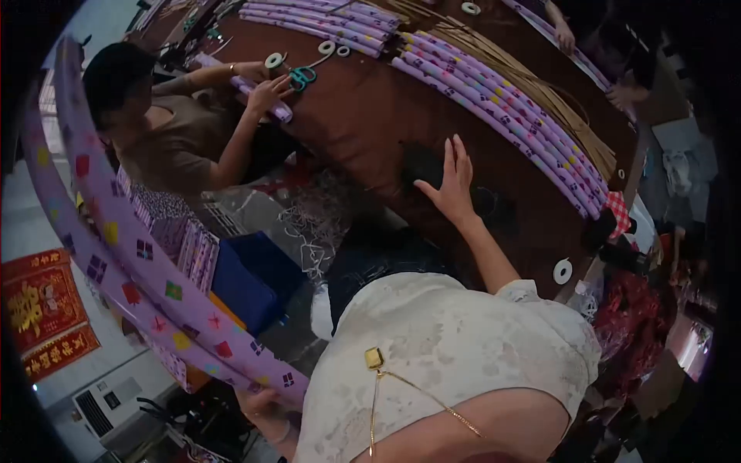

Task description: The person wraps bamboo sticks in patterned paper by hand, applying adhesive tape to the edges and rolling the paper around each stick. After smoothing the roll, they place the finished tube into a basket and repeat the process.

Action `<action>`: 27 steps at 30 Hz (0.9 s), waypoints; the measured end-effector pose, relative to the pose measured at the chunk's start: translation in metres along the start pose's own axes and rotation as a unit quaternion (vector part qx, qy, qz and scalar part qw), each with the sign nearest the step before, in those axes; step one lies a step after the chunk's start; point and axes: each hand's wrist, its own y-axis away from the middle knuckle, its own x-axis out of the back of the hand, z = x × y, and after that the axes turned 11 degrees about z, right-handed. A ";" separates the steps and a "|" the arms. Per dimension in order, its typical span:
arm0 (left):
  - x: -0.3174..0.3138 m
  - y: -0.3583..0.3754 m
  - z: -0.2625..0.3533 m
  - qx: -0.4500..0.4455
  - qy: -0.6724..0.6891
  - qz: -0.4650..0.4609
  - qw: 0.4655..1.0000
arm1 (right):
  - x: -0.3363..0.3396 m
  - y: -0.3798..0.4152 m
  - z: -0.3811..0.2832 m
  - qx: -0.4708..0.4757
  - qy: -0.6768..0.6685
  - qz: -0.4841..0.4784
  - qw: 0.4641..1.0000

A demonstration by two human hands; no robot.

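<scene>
Lilac patterned rolls (144,249) are grasped near their lower end by the left hand (262,403) at seven o'clock, and sweep up past nine toward ten. At two o'clock the right hand (451,184) is unclenched, thumb and fingers apart, over the brown table (347,131), though whether it touches cannot be told. Farther out, similar rolls (502,108) lie side by side between one and two beside tan strips (552,98), white tape (556,273) sits at three, and a co-worker's hands (270,94) work near teal scissors (302,77) at eleven.
</scene>
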 end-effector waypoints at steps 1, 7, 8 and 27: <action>0.003 -0.018 0.004 -0.027 -0.063 -0.027 0.997 | 0.023 -0.017 -0.018 0.038 -0.058 0.063 0.996; -0.096 -0.188 0.069 -0.084 -0.313 -0.402 0.856 | 0.131 -0.113 -0.057 0.355 -0.029 0.402 0.844; -0.122 -0.200 0.078 -0.046 -0.320 -0.425 0.845 | 0.152 -0.130 -0.059 0.362 0.034 0.376 0.852; -0.439 -0.379 0.062 -0.080 -0.558 -0.768 0.303 | 0.133 0.000 0.036 -0.014 0.302 0.038 0.952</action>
